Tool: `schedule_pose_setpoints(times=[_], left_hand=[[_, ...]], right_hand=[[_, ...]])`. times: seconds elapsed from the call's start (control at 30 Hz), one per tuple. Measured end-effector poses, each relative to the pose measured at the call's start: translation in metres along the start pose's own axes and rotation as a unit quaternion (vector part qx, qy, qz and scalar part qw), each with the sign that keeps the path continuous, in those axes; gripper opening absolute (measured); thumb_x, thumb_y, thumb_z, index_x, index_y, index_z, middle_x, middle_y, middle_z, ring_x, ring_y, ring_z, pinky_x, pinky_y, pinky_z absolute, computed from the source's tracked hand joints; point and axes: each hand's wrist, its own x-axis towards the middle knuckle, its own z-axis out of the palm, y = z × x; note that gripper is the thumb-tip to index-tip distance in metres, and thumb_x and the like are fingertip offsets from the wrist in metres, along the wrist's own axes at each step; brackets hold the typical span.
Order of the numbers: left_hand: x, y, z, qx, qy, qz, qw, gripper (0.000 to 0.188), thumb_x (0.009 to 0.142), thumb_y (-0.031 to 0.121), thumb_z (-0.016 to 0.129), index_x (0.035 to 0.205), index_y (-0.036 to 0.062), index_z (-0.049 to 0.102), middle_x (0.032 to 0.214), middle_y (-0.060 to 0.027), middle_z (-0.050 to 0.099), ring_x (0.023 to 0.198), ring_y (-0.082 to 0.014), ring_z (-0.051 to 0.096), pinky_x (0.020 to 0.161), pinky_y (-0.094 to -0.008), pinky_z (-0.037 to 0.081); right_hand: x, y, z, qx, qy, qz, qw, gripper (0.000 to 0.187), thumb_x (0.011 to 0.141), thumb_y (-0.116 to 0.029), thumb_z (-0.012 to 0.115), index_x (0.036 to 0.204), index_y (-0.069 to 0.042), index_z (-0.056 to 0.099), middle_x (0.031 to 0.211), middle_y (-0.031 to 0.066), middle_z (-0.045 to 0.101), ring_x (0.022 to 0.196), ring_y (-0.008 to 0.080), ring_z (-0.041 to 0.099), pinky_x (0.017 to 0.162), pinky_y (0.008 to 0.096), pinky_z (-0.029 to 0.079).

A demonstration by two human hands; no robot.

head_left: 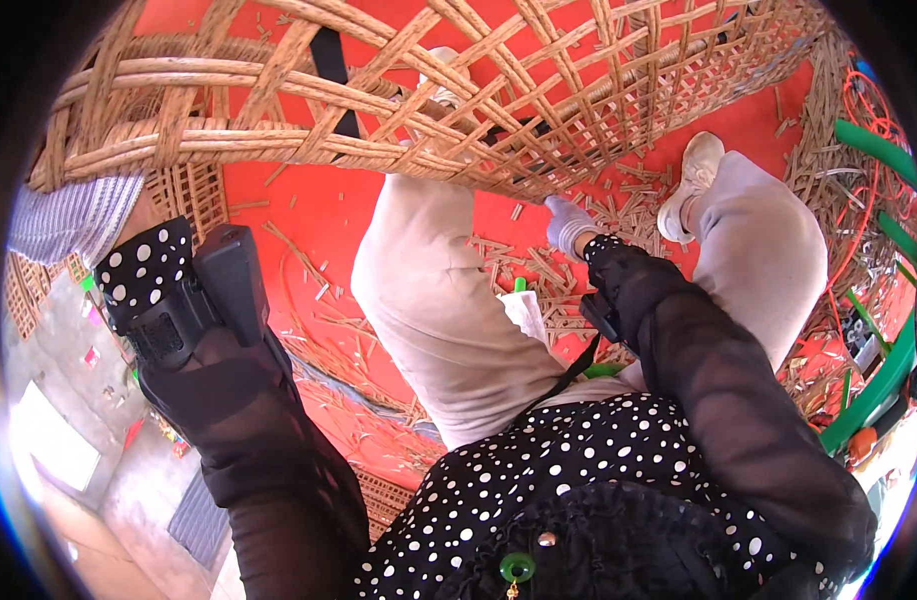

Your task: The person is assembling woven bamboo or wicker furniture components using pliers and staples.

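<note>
A large openwork wicker piece (pixel 399 115) of tan woven strands spans the top of the view, with a thick braided edge along its near side. My left hand (pixel 74 218), in a striped grey-and-white glove, is at the left end of that edge; its fingers are hidden. Just below the wicker's lower edge, between my knees, is my right hand (pixel 569 228) in a light grey glove. One digit points up toward the weave, and the others look curled in. Whatever they may hold is too small to make out.
Cut wicker scraps (pixel 629 215) litter the red floor covering (pixel 309 215). Bundled strands (pixel 824 130) lie at the far right beside green curved tubing (pixel 879 155) and orange cord (pixel 869 205). A white packet (pixel 522 312) sits between my legs. Another woven piece (pixel 189 195) stands behind my left wrist.
</note>
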Motion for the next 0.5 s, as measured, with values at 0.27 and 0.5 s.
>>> schedule_pose_setpoints(times=[0.27,0.5], left_hand=[[0.005,0.006,-0.002,0.005,-0.003,0.006,1.000,0.029,0.076,0.036,0.059,0.086,0.0082,0.057,0.084,-0.0099,0.059,0.074,-0.0241,0.059,0.068,-0.0400,0.050],[0.004,-0.020,0.000,-0.016,0.008,-0.013,1.000,0.040,0.078,0.042,0.054,0.099,0.0075,0.053,0.095,-0.0118,0.057,0.083,-0.0252,0.060,0.077,-0.0430,0.051]], right_hand=[[-0.032,-0.017,-0.010,0.089,0.135,-0.069,0.984,0.032,0.081,-0.013,0.045,0.111,-0.005,0.051,0.114,0.0164,0.053,0.106,0.0287,0.051,0.088,0.0364,0.040],[-0.019,0.000,0.008,-0.004,0.181,-0.110,0.977,0.037,0.072,-0.014,0.052,0.107,-0.003,0.053,0.108,0.0168,0.056,0.102,0.0303,0.053,0.088,0.0333,0.040]])
